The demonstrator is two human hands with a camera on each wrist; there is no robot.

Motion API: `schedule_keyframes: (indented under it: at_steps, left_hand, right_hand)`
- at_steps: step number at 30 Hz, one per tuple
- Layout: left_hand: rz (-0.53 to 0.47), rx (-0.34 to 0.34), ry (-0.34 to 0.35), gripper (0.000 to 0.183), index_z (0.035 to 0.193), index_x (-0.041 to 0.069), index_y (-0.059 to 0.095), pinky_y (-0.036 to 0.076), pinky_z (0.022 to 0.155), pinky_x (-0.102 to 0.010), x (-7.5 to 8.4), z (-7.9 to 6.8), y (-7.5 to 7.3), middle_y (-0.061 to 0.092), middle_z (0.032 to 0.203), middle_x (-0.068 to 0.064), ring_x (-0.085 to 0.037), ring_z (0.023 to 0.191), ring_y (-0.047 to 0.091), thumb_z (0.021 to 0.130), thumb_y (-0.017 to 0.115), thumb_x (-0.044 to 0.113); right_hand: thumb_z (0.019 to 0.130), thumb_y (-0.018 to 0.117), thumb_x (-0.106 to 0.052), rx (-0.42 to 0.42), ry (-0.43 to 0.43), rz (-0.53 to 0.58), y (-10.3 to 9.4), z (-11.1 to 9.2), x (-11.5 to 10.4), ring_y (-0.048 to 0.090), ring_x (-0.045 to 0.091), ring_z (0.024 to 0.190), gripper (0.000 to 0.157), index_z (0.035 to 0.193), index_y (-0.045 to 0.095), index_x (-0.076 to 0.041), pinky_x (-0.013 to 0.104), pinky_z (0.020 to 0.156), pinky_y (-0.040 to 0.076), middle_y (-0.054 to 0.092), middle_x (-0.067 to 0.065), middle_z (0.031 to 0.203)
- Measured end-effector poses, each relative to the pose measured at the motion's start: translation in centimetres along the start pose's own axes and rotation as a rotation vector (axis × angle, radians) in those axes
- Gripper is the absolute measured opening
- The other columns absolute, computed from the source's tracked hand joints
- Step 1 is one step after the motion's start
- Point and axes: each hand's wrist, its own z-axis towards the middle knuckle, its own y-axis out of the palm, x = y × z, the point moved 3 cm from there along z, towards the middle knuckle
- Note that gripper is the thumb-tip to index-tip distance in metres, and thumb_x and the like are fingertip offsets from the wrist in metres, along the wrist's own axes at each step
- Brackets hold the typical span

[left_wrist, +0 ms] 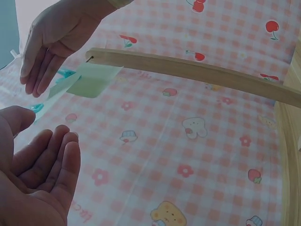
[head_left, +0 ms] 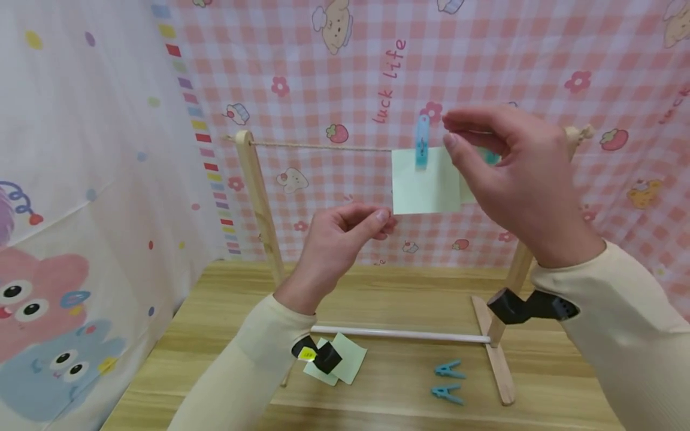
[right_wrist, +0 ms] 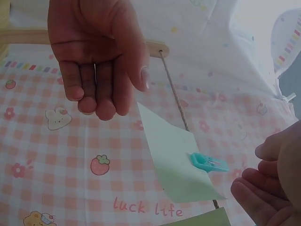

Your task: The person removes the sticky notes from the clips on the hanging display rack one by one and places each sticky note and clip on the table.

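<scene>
A pale green paper sheet (head_left: 426, 188) hangs from a rope (head_left: 323, 146), held by a light blue clothespin (head_left: 422, 143). My right hand (head_left: 517, 173) is just right of that clothespin, its thumb and fingers parted with nothing between them. In the right wrist view a gap shows between the clothespin (right_wrist: 207, 162) and the fingers (right_wrist: 256, 193). My left hand (head_left: 347, 245) is by the sheet's lower left corner, fingers loosely bent; the right wrist view shows it apart from the paper. A second green sheet (left_wrist: 96, 80) hangs behind, with another clothespin (head_left: 492, 157) partly hidden by my right hand.
Wooden posts (head_left: 259, 197) carry the rope, and a white rod (head_left: 399, 333) joins them low down. On the wooden table (head_left: 215, 335) lie two blue clothespins (head_left: 448, 369) and some green sheets (head_left: 351, 359), partly covered by the left wrist camera. A pink checked cloth (head_left: 302, 54) hangs behind.
</scene>
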Motion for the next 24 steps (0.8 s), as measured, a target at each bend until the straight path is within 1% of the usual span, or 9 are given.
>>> schedule_keyframes:
  at_steps: [6,9,13,14,16,18,20,23,24]
  left_hand:
    - [-0.015,-0.006,-0.009,0.025,0.12,-0.003,0.077,0.064,0.1,-0.037,0.0,0.3,0.3,0.081,0.113,-0.019,-0.014,0.095,0.076,0.107,0.069,0.016]
    - [-0.037,-0.005,-0.006,0.025,0.121,-0.005,0.076,0.065,0.1,-0.038,0.1,0.5,0.5,0.08,0.114,-0.022,-0.016,0.095,0.076,0.106,0.068,0.014]
    - [-0.048,-0.005,-0.012,0.025,0.122,-0.005,0.076,0.065,0.099,-0.038,0.3,0.7,0.6,0.079,0.115,-0.024,-0.019,0.096,0.076,0.107,0.068,0.013]
    - [-0.044,-0.007,-0.013,0.025,0.122,-0.005,0.076,0.065,0.099,-0.038,0.3,0.7,0.7,0.079,0.115,-0.023,-0.021,0.097,0.076,0.107,0.068,0.013]
    - [-0.044,-0.008,-0.011,0.025,0.122,-0.005,0.076,0.065,0.098,-0.037,0.4,0.8,0.8,0.079,0.114,-0.023,-0.019,0.096,0.076,0.107,0.068,0.013]
    - [-0.049,-0.006,-0.009,0.024,0.121,-0.005,0.076,0.066,0.098,-0.037,0.4,0.9,0.8,0.079,0.113,-0.023,-0.028,0.099,0.076,0.106,0.069,0.012]
    - [-0.046,-0.002,-0.008,0.023,0.121,-0.005,0.076,0.065,0.097,-0.037,0.5,0.9,0.9,0.079,0.112,-0.023,-0.034,0.102,0.075,0.106,0.069,0.012]
    - [-0.037,0.01,-0.017,0.023,0.12,-0.004,0.077,0.066,0.097,-0.036,0.5,1.0,1.0,0.079,0.111,-0.022,-0.04,0.105,0.074,0.106,0.069,0.012]
    - [-0.034,0.014,-0.019,0.022,0.12,-0.003,0.077,0.066,0.096,-0.035,0.5,1.0,1.0,0.08,0.111,-0.021,-0.039,0.105,0.074,0.106,0.069,0.012]
  right_hand:
    - [0.104,0.072,-0.016,-0.017,0.05,-0.024,0.2,0.8,0.1,0.077,0.022,0.118,0.026,0.127,0.077,-0.005,0.012,0.101,0.056,0.078,0.013,0.129]
    - [0.105,0.071,-0.015,-0.03,0.05,-0.008,0.5,1.2,0.1,0.077,0.024,0.119,0.026,0.127,0.077,-0.004,0.013,0.1,0.057,0.078,0.014,0.128]
    - [0.105,0.068,-0.013,-0.055,0.058,0.02,0.8,1.7,-0.2,0.076,0.023,0.118,0.026,0.127,0.076,-0.002,0.015,0.101,0.058,0.078,0.016,0.127]
    - [0.105,0.068,-0.014,-0.063,0.067,0.015,0.9,1.9,-0.3,0.076,0.023,0.119,0.026,0.127,0.076,-0.001,0.016,0.101,0.059,0.078,0.015,0.127]
    - [0.106,0.066,-0.015,-0.079,0.089,-0.004,1.1,2.1,-0.4,0.076,0.023,0.119,0.028,0.128,0.075,-0.001,0.019,0.102,0.06,0.078,0.015,0.127]
    - [0.107,0.065,-0.017,-0.094,0.116,-0.026,1.3,2.5,-0.6,0.076,0.024,0.12,0.029,0.129,0.075,0.0,0.024,0.104,0.06,0.078,0.015,0.128]
    - [0.107,0.065,-0.019,-0.11,0.143,-0.05,1.5,2.8,-0.6,0.076,0.025,0.121,0.03,0.129,0.075,-0.001,0.03,0.105,0.061,0.078,0.016,0.128]
    - [0.108,0.064,-0.022,-0.137,0.185,-0.091,1.8,3.2,-0.5,0.076,0.026,0.12,0.031,0.129,0.075,-0.002,0.039,0.106,0.061,0.078,0.015,0.129]
    - [0.108,0.064,-0.022,-0.143,0.197,-0.093,1.8,3.3,-0.5,0.077,0.027,0.12,0.031,0.129,0.075,-0.003,0.042,0.106,0.061,0.078,0.016,0.128]
